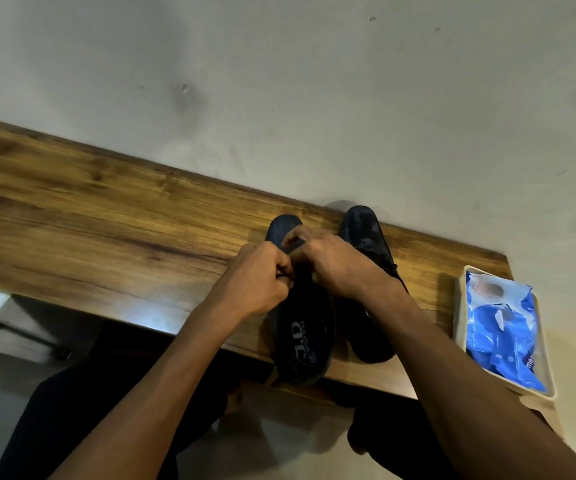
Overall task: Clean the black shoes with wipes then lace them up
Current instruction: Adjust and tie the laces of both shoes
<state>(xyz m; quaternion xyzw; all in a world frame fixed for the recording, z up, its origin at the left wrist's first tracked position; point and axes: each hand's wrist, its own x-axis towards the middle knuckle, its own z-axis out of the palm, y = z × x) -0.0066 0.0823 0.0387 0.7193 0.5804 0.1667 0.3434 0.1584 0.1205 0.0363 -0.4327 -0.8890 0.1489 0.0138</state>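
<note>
Two black shoes stand side by side on the wooden table (pixel 106 220), toes toward the wall. The left shoe (pixel 302 341) shows its insole with white lettering, and its heel hangs over the table's front edge. The right shoe (pixel 366 237) stands beside it, partly hidden by my right forearm. Both hands work over the left shoe's lace area. My left hand (pixel 257 280) is closed in a fist, pinching something dark. My right hand (pixel 328 261) is curled with its fingers on a black lace or the tongue. The lace itself is mostly hidden.
A white tray (pixel 459 306) at the table's right end holds a blue pack of wipes (pixel 501 327). A pale wall rises right behind the table. My knees in dark trousers show under the table's front edge.
</note>
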